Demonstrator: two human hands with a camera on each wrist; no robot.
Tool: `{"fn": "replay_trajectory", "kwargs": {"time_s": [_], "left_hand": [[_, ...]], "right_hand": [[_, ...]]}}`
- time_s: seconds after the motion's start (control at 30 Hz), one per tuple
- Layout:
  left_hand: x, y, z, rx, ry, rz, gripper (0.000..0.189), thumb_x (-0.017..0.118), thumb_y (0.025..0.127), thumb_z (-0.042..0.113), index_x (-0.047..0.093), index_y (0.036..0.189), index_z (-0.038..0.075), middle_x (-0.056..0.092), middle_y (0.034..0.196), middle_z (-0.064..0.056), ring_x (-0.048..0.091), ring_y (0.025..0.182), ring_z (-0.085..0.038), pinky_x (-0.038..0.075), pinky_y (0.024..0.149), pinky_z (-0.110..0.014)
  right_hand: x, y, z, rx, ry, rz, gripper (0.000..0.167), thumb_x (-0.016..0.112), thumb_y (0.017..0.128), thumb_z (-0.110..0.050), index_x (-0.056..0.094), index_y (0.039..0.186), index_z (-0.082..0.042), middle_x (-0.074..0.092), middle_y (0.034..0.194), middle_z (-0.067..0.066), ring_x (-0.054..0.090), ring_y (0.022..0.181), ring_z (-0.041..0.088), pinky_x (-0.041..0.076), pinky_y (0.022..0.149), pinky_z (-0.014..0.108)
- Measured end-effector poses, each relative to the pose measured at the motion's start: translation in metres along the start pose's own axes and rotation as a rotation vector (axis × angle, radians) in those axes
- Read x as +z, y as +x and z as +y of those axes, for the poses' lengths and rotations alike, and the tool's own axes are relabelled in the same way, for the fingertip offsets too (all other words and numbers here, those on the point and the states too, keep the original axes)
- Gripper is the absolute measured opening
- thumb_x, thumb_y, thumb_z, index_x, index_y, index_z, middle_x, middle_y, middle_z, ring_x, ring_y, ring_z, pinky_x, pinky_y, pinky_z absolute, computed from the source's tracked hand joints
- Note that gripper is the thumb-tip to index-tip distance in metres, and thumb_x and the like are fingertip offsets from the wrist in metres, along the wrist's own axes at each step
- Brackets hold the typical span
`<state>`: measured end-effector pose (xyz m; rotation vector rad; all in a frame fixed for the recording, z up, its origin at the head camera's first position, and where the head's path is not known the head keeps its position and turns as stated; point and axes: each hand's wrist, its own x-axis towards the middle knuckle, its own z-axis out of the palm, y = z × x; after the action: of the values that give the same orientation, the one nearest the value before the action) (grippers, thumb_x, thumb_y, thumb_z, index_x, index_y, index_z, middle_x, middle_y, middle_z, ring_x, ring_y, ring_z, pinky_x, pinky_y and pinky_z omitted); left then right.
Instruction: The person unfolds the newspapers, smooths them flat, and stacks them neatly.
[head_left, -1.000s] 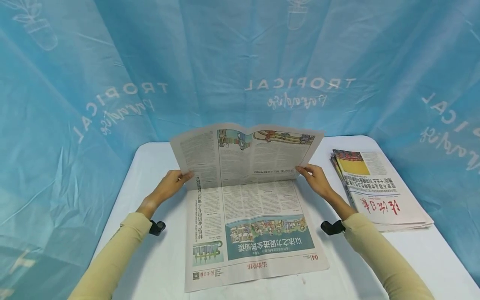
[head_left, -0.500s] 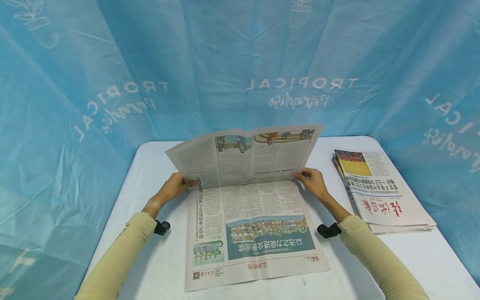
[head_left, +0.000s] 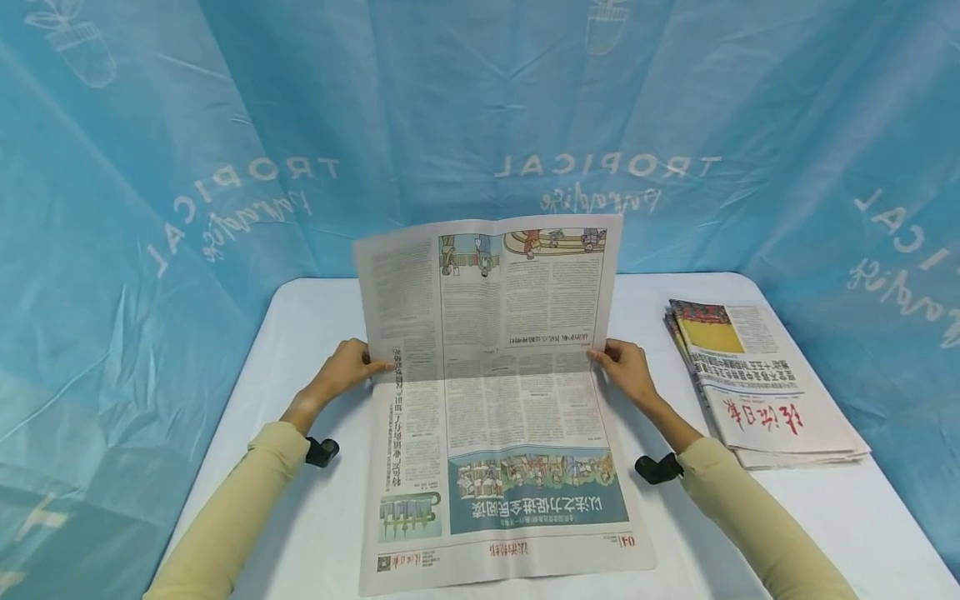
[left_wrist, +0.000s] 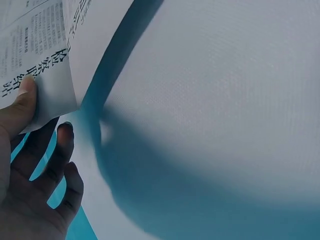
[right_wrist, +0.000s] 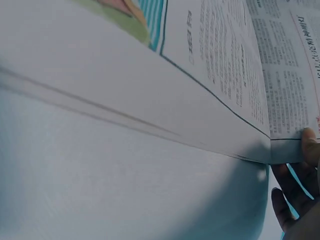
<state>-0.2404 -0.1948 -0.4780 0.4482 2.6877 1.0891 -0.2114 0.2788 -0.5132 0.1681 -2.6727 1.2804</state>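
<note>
A newspaper point(head_left: 517, 400) with print and cartoon pictures, upside down to me, stands in front of me. Its upper half rises behind a crease across the middle, while the lower half slopes toward the table's near side. My left hand point(head_left: 345, 371) pinches the left edge at the crease, thumb on the printed face. At the right edge my right hand point(head_left: 626, 367) pinches it at about the same height. In the left wrist view the thumb point(left_wrist: 25, 97) presses the page and the other fingers are behind or below it. The right wrist view shows the right thumb point(right_wrist: 310, 145) on the page.
A stack of folded newspapers point(head_left: 757, 375) lies at the right of the white table point(head_left: 300, 321). Blue curtains point(head_left: 480, 100) with printed lettering hang behind and on both sides. A black wrist device point(head_left: 322, 452) sits at the left cuff, another point(head_left: 658, 469) at the right.
The newspaper's upper half has swung up from leaning toward me and now stands flatter and taller. Its lower edge has shifted slightly toward me. Both hands keep hold of the side edges.
</note>
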Motion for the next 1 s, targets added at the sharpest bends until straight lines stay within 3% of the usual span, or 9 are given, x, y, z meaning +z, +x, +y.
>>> {"fn": "replay_trajectory", "kwargs": {"time_s": [0.17, 0.4, 0.67, 0.77, 1.0], "left_hand": [[0.002, -0.001, -0.004, -0.013, 0.025, -0.035, 0.033, 0.072, 0.09, 0.027, 0.073, 0.097, -0.006, 0.069, 0.075, -0.009, 0.049, 0.059, -0.014, 0.039, 0.055, -0.028], [0.005, -0.004, -0.004, -0.06, 0.073, -0.114, 0.033, 0.07, 0.091, 0.032, 0.075, 0.093, 0.0, 0.066, 0.07, -0.004, 0.048, 0.059, -0.014, 0.036, 0.056, -0.028], [0.009, -0.004, -0.002, -0.058, 0.147, -0.163, 0.038, 0.071, 0.089, 0.036, 0.07, 0.069, 0.004, 0.045, 0.05, 0.004, 0.031, 0.047, -0.008, 0.024, 0.048, -0.024], [0.011, -0.005, -0.001, -0.074, 0.212, -0.157, 0.041, 0.071, 0.088, 0.039, 0.065, 0.063, 0.007, 0.039, 0.051, 0.004, 0.032, 0.048, -0.009, 0.025, 0.049, -0.024], [0.014, -0.004, 0.008, -0.169, 0.364, -0.148, 0.04, 0.072, 0.087, 0.041, 0.063, 0.069, 0.006, 0.05, 0.063, -0.002, 0.045, 0.06, -0.016, 0.034, 0.056, -0.028]], "right_hand": [[0.002, -0.003, 0.0, 0.032, -0.04, -0.014, 0.022, 0.063, 0.096, -0.014, 0.068, 0.09, 0.006, 0.066, 0.07, 0.017, 0.047, 0.049, 0.012, 0.034, 0.044, 0.023], [0.005, -0.006, 0.0, 0.058, -0.104, -0.024, 0.024, 0.063, 0.096, -0.019, 0.068, 0.087, 0.003, 0.066, 0.073, 0.012, 0.05, 0.059, 0.016, 0.038, 0.054, 0.026], [0.007, -0.01, 0.0, 0.116, -0.169, -0.034, 0.024, 0.063, 0.096, -0.021, 0.068, 0.089, 0.001, 0.064, 0.072, 0.01, 0.052, 0.061, 0.018, 0.04, 0.056, 0.029], [0.008, -0.012, -0.001, 0.134, -0.208, -0.04, 0.024, 0.063, 0.095, -0.022, 0.066, 0.085, 0.0, 0.06, 0.067, 0.008, 0.05, 0.057, 0.017, 0.038, 0.052, 0.029], [0.011, -0.017, -0.004, 0.164, -0.299, -0.051, 0.025, 0.063, 0.095, -0.023, 0.065, 0.084, -0.001, 0.059, 0.064, 0.006, 0.049, 0.053, 0.016, 0.036, 0.048, 0.029]]}}
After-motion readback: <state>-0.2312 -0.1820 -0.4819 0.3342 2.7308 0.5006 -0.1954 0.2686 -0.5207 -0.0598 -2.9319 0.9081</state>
